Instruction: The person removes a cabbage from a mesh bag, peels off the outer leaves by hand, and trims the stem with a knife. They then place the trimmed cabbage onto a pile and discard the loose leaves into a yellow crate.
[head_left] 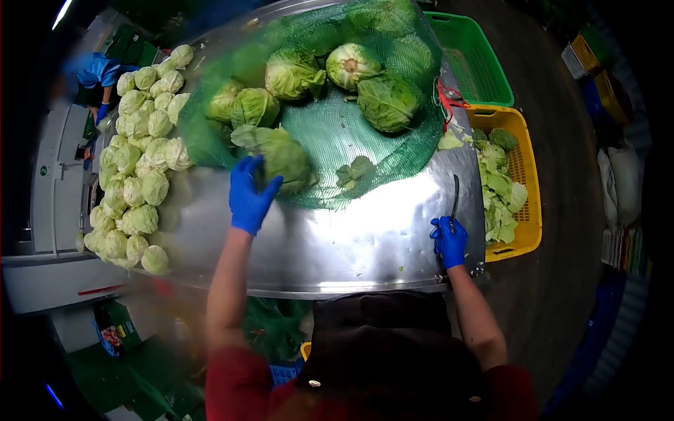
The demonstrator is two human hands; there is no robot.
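Note:
My left hand (251, 198), in a blue glove, grips the near left side of a green cabbage (286, 160) with loose outer leaves. Its thumb lies on the near side; some fingertips are hidden. The cabbage is over the near edge of a green mesh bag (330, 147), spread on the metal table (365, 245). On and under the mesh are several more cabbages (388, 102). At the right, my right hand (449, 242), also in a blue glove, is closed round the handle of a knife (456, 196) with a narrow, slightly curved blade pointing away from me.
Pale trimmed cabbages (137, 168) are heaped along the left. A yellow crate (526, 182) with loose leaves stands right of the table, a green crate (484, 63) beyond it. Red string (449, 102) hangs by the mesh. Another person in blue (98, 74) is at the far left.

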